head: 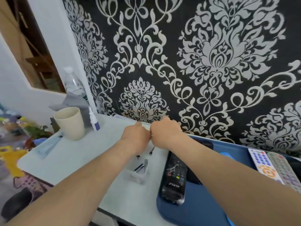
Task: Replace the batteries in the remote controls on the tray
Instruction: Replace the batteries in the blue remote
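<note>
Head camera: left hand (136,137) and right hand (164,132) touching side by side at the far edge of table (81,160), by patterned wall (211,62). Backs face camera and fingers are hidden, so cannot tell if clenched or grasping anything. Loose batteries (139,168) on table below the wrists, beside clear packaging (138,177). Black remote (174,176) lies at left rim of blue tray (195,212). White remote (263,165) and grey remote (283,172) side by side at tray's right. Cream cup (70,123) far left.
</note>
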Demonstrator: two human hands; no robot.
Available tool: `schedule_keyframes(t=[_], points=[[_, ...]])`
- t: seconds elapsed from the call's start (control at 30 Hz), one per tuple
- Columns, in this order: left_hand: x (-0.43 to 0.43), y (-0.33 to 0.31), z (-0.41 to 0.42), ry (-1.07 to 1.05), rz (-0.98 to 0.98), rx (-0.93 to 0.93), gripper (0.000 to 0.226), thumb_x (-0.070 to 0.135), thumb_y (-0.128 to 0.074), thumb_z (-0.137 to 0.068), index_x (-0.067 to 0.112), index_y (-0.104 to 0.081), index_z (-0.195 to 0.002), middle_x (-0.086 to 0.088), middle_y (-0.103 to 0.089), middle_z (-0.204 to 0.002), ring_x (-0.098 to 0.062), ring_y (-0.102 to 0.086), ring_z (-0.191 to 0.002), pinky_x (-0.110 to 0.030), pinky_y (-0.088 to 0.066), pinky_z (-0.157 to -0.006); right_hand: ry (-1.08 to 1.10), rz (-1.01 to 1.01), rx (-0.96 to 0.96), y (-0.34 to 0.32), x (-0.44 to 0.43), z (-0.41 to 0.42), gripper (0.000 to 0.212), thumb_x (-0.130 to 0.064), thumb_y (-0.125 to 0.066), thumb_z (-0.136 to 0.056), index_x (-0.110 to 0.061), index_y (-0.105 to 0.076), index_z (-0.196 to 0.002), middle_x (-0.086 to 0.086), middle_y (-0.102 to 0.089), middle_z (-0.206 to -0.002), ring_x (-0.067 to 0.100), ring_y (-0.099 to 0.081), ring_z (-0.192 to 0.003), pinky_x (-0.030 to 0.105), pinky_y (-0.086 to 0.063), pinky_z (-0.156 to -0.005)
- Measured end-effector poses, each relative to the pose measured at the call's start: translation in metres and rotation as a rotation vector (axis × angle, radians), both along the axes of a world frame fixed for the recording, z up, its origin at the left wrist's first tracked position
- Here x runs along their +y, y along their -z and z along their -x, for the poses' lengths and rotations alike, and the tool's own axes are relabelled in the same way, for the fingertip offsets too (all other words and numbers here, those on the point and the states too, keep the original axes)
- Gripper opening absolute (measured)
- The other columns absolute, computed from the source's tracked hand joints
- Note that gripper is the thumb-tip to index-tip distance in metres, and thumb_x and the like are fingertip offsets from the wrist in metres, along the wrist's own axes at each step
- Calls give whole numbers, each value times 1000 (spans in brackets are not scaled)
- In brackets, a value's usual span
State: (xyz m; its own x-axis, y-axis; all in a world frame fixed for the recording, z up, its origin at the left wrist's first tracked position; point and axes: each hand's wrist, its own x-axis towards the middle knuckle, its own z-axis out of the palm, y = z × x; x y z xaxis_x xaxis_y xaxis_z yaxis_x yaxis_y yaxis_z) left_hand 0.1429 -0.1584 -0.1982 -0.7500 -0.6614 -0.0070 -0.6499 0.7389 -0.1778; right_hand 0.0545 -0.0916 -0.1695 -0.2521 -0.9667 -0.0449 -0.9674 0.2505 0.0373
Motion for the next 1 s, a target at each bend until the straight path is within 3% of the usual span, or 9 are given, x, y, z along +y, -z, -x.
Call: schedule_keyframes(t=[0.1,0.2,0.27,0.37,0.47,0.7,0.8,0.87,1.0], points=[[-4,-7,0,36,-43,-36,26,6,-48,-85,17,-64,-102,-8,-60,-110,-22,-45,-117,-30,-40,-75,22,-123,47,1,-19,1,29,-15,-48,-93,-14,-55,-121,6,-59,-115,28,-48,-116,39,-36,-92],[-6,-12,-6,61,-79,-35,21,8,-47,-85,20,-63,-94,-10,-56,-107,-23,-44,-86,-28,-34,-68,29,-227,84,-1,-34,1,9,-20,-54,-92,-20,-53,-101,-3,-47,-79,24,-47,-92,38,-33,-93],[-8,-12,-9,101,-71,-25,21,15,-49,-87,24,-65,-97,-5,-53,-97,-20,-37,-78,-28,-31,-68,32,-270,96,-2,-38,2,19,-29,-63,-89,-20,-48,-95,-4,-40,-74,22,-44,-90,41,-30,-101],[-15,-9,-11,197,-81,-26,21,27,-49,-87,34,-67,-95,6,-57,-85,-21,-47,-98,-29,-31,-77,-31,-191,101,3,-39,4,30,-35,-72,-83,-21,-47,-91,-7,-42,-73,21,-49,-91,39,-30,-94],[-19,-8,-14,267,-93,-14,14,30,-50,-86,34,-57,-75,14,-47,-68,-19,-45,-94,-31,-29,-75,-114,-175,61,6,-35,7,32,-37,-77,-79,-23,-49,-86,-11,-46,-74,18,-51,-93,38,-29,-88],[-21,2,-17,311,-107,55,3,28,-64,-82,29,-63,-84,16,-39,-68,-15,-50,-101,-28,-26,-77,-99,-376,43,4,-42,4,39,-53,-80,-70,-26,-51,-74,-13,-57,-83,17,-51,-95,39,-28,-90],[-17,-5,-22,297,-155,191,7,25,-60,-79,31,-57,-80,12,-59,-78,-18,-55,-95,-29,-35,-74,-95,-275,-131,-1,-35,6,35,-45,-81,-73,-22,-67,-94,-9,-66,-98,19,-59,-101,37,-40,-88],[-15,-20,-32,218,-284,350,11,26,-62,-75,31,-68,-84,9,-67,-81,-13,-59,-82,-27,-45,-69,-86,-260,-230,-8,-25,4,45,-45,-80,-73,-16,-68,-106,-2,-68,-103,23,-63,-100,35,-50,-87],[-15,-31,-48,116,-480,434,22,20,-66,-69,34,-70,-85,11,-65,-74,-3,-57,-69,-21,-43,-60,-120,-448,-119,-11,-10,-13,54,-58,-75,-72,-17,-63,-104,-6,-64,-108,22,-59,-108,41,-45,-98]])
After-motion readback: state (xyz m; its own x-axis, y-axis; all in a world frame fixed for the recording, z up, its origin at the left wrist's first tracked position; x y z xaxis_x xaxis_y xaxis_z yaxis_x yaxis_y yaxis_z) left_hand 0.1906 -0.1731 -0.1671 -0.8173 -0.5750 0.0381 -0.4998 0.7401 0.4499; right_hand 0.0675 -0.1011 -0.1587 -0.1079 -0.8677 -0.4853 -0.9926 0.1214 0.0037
